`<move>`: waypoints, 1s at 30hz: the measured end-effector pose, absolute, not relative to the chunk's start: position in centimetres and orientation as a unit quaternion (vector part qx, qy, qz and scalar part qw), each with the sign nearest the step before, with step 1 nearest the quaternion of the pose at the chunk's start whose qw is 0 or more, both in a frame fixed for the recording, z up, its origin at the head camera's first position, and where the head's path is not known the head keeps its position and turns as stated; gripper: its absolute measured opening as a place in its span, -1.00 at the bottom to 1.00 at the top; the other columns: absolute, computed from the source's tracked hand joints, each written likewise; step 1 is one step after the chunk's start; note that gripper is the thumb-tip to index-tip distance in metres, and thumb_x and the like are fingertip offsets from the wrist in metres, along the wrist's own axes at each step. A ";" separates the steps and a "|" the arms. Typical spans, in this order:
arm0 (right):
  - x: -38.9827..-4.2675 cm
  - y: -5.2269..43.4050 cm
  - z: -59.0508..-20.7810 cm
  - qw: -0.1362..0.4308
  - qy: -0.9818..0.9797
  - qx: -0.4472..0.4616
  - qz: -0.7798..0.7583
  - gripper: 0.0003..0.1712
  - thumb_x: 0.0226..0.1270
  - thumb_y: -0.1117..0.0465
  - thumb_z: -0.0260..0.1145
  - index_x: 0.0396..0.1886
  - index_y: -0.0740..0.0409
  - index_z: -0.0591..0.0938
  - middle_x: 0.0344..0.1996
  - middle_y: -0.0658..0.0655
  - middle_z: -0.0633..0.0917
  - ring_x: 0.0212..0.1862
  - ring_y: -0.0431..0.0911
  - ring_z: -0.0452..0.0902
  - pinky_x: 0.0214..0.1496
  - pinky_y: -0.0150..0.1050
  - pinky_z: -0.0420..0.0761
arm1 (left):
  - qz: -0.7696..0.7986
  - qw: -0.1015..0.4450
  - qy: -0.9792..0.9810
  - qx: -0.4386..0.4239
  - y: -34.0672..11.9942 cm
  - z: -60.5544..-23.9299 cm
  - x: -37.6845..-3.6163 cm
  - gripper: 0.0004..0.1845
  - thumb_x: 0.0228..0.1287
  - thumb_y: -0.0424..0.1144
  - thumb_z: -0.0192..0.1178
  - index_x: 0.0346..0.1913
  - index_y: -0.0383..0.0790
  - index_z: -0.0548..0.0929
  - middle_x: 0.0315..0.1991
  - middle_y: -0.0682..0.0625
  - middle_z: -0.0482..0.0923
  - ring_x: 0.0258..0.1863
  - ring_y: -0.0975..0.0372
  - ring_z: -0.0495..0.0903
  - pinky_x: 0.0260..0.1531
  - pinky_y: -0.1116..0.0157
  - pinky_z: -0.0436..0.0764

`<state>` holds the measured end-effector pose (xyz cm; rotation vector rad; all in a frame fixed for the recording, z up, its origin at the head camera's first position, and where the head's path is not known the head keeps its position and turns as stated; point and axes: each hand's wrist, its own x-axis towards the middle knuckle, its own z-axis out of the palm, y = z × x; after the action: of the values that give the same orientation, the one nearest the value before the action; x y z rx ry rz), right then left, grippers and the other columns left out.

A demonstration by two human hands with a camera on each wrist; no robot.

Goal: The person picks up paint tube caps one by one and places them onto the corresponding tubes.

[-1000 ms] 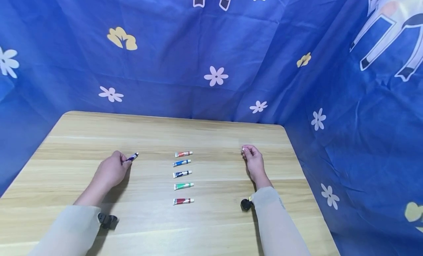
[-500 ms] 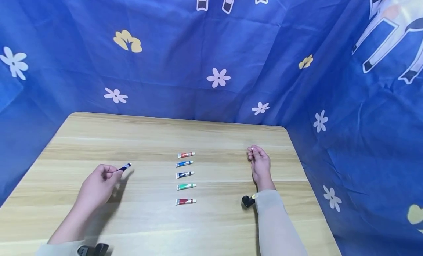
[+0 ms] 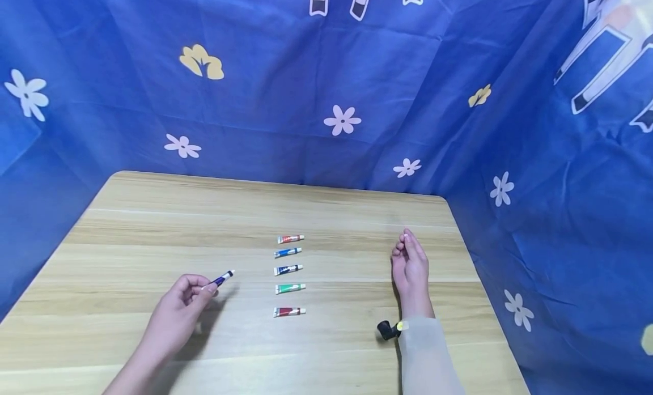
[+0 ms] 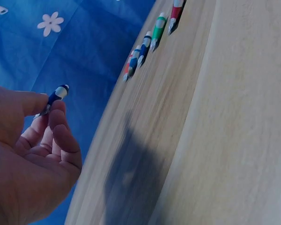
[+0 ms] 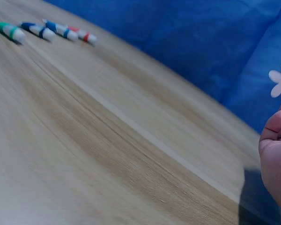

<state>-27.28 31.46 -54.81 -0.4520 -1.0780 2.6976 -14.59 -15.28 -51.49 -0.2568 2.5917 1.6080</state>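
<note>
A hand holds up a small blue tube beside a row of five.

Head view: the left hand (image 3: pixel 178 310) pinches the blue tube (image 3: pixel 223 278) just above the tabletop (image 3: pixel 127 225), left of the row of tubes (image 3: pixel 289 274). The right hand (image 3: pixel 410 267) rests on the tabletop with its grip loose and holding nothing.
Left wrist view: thumb and fingers (image 4: pixel 61 136) are clamped on the tube's end; its white cap points up.
Right wrist view: only a fingertip (image 5: pixel 275 125) shows, well apart from the row.

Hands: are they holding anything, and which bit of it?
The left hand pinches a small dark blue paint tube by its flat tail end, cap pointing away. The right hand holds nothing.
</note>
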 end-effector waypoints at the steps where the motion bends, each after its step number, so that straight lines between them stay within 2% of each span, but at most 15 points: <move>1: -27.0 31.3 -54.6 0.103 -0.363 -0.151 0.914 -0.63 0.69 0.24 0.22 0.36 0.25 0.55 -0.23 -0.01 0.71 -0.25 -0.24 0.56 -0.19 -0.47 0.57 | 0.527 0.040 0.844 -0.083 -15.1 -51.5 -14.6 -0.67 0.68 -0.02 0.19 0.15 -0.24 0.55 -0.28 0.13 0.69 -0.45 0.22 0.53 -0.40 0.28 0.53; 3: -26.3 30.9 -54.3 0.108 -0.360 -0.145 0.915 -0.79 0.67 0.25 0.25 0.14 0.22 0.67 -0.25 0.00 0.73 -0.27 -0.23 0.58 -0.21 -0.46 0.58 | 0.529 0.039 0.844 -0.084 -14.9 -51.5 -14.5 -0.67 0.67 -0.02 0.20 0.14 -0.24 0.55 -0.28 0.13 0.68 -0.42 0.24 0.53 -0.38 0.29 0.53; 6: -25.4 30.1 -53.8 0.111 -0.359 -0.130 0.917 -0.85 0.66 0.25 0.27 -0.07 0.19 0.75 -0.30 0.02 0.75 -0.32 -0.21 0.61 -0.24 -0.44 0.60 | 0.530 0.038 0.843 -0.085 -14.8 -51.5 -14.6 -0.67 0.67 -0.02 0.20 0.15 -0.24 0.56 -0.27 0.15 0.68 -0.39 0.25 0.55 -0.36 0.32 0.55; 9: -24.5 29.1 -53.4 0.108 -0.379 -0.111 0.912 -0.83 0.66 0.27 0.27 -0.13 0.16 0.78 -0.32 0.01 0.77 -0.33 -0.21 0.64 -0.24 -0.43 0.64 | 0.536 0.040 0.839 -0.084 -14.5 -51.4 -14.6 -0.68 0.68 -0.04 0.19 0.16 -0.24 0.57 -0.27 0.13 0.69 -0.37 0.25 0.56 -0.34 0.33 0.57; 14: -23.0 26.7 -52.8 0.096 -0.439 -0.079 0.890 -0.80 0.60 0.38 0.30 -0.10 0.11 0.83 -0.30 0.00 0.79 -0.31 -0.24 0.69 -0.21 -0.45 0.69 | 0.549 0.061 0.829 -0.086 -13.2 -51.0 -14.7 -0.68 0.68 -0.03 0.19 0.14 -0.23 0.59 -0.27 0.06 0.68 -0.36 0.24 0.55 -0.29 0.33 0.56; 20: -21.2 23.5 -52.8 0.076 -0.509 -0.054 0.856 -0.64 0.48 0.54 0.31 -0.17 0.01 0.86 -0.29 -0.05 0.84 -0.30 -0.26 0.73 -0.14 -0.45 0.75 | 0.564 0.080 0.817 -0.087 -11.1 -51.0 -14.4 -0.71 0.65 -0.06 0.23 0.13 -0.22 0.60 -0.32 0.12 0.63 -0.41 0.30 0.46 -0.28 0.31 0.49; 23: -20.3 21.7 -53.1 0.057 -0.549 -0.049 0.832 -0.71 0.43 0.55 0.35 -0.16 0.10 0.84 -0.30 -0.05 0.83 -0.31 -0.25 0.73 -0.14 -0.42 0.76 | 0.579 0.082 0.807 -0.080 -9.9 -50.8 -14.3 -0.74 0.63 -0.09 0.25 0.10 -0.23 0.61 -0.34 0.10 0.61 -0.43 0.30 0.45 -0.32 0.31 0.49; 26: -19.6 20.2 -53.3 0.029 -0.590 -0.051 0.805 -0.84 0.39 0.52 0.41 -0.09 0.34 0.78 -0.34 -0.07 0.81 -0.33 -0.25 0.72 -0.16 -0.40 0.77 | 0.594 0.084 0.797 -0.073 -9.0 -50.5 -14.3 -0.76 0.61 -0.13 0.27 0.08 -0.23 0.62 -0.34 0.07 0.61 -0.44 0.30 0.46 -0.33 0.32 0.51; 28: -19.1 19.3 -53.3 0.014 -0.613 -0.044 0.789 -0.79 0.37 0.50 0.44 -0.04 0.51 0.72 -0.35 -0.09 0.80 -0.33 -0.26 0.72 -0.15 -0.39 0.78 | 0.599 0.086 0.793 -0.069 -8.5 -50.3 -14.4 -0.77 0.60 -0.15 0.28 0.07 -0.23 0.62 -0.34 0.05 0.62 -0.43 0.30 0.46 -0.30 0.33 0.51; 30: -18.7 18.5 -53.1 0.005 -0.635 -0.030 0.772 -0.72 0.36 0.48 0.47 0.00 0.58 0.69 -0.35 -0.08 0.81 -0.33 -0.27 0.72 -0.16 -0.40 0.78 | 0.605 0.087 0.789 -0.064 -8.1 -50.1 -14.5 -0.79 0.59 -0.16 0.28 0.06 -0.24 0.63 -0.33 0.04 0.63 -0.42 0.31 0.48 -0.27 0.34 0.53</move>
<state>-18.69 18.52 -53.08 -0.0933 -1.9902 2.4169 -14.45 -8.08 -50.10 -0.1906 2.3496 1.8020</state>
